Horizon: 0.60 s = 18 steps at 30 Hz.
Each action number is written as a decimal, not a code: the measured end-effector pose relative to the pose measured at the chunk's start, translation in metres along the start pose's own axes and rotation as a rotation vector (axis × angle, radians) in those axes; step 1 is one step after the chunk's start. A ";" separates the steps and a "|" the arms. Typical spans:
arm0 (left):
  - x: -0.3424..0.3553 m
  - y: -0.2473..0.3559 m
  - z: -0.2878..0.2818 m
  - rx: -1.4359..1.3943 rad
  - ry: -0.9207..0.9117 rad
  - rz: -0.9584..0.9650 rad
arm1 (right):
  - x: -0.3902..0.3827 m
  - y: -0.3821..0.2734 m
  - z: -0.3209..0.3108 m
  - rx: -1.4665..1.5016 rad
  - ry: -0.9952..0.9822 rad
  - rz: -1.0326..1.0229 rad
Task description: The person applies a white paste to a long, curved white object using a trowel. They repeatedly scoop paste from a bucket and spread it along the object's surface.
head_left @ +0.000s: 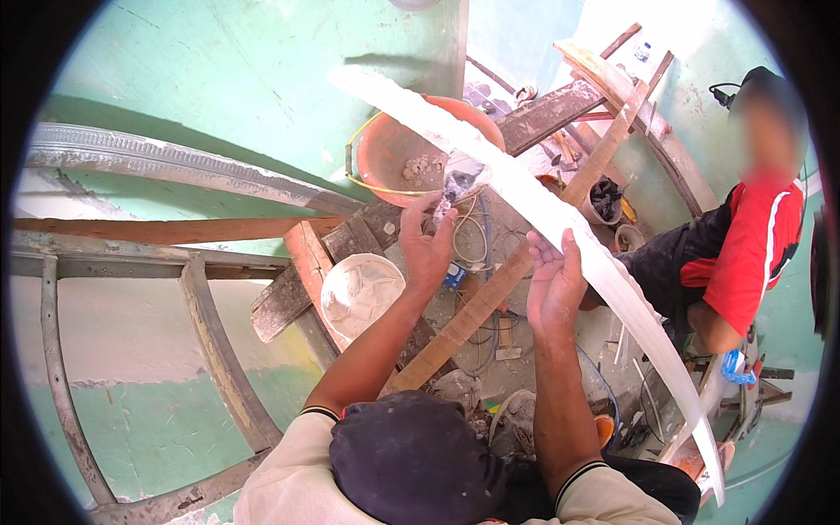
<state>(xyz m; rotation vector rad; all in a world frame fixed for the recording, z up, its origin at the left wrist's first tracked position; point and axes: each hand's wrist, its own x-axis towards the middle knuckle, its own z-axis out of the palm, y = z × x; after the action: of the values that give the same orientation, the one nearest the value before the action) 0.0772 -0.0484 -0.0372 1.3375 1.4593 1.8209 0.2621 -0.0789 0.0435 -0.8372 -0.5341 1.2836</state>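
Note:
A long white strip [516, 184], like plaster cornice moulding, slants across the view from upper left to lower right. My right hand [556, 284] is at its lower edge, palm up, thumb against the strip and fingers curled beside it. My left hand [426, 245] is closed in a pinch on a grey-white, putty-smeared wad [458, 181], which touches the strip's lower edge. What the wad is made of I cannot make out. Behind the strip stands an orange bucket [423, 157] with pale lumps inside. Left of my left forearm is a white tub [360, 293] of white paste.
A person in a red and black shirt [744, 254] crouches at the right. Wooden planks [477, 319] cross below my hands. At the left lean metal frames [219, 350] against the green wall [262, 52]. A small bucket of dark material [604, 199], cords and tools litter the floor.

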 end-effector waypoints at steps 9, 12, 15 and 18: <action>0.001 -0.002 -0.008 0.076 0.120 -0.065 | 0.001 0.003 -0.002 -0.005 0.021 0.004; 0.003 -0.003 -0.008 0.041 0.179 -0.098 | 0.001 0.002 -0.002 -0.012 0.016 0.001; 0.002 0.006 -0.008 -0.051 0.142 -0.095 | 0.002 0.002 -0.002 -0.011 0.010 0.010; 0.001 0.023 0.001 -0.092 0.050 -0.003 | 0.002 0.002 -0.004 -0.007 0.007 0.017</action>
<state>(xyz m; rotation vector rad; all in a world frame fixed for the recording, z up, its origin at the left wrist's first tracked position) 0.0827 -0.0553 -0.0159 1.2530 1.3834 1.9081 0.2643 -0.0775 0.0391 -0.8537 -0.5271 1.2947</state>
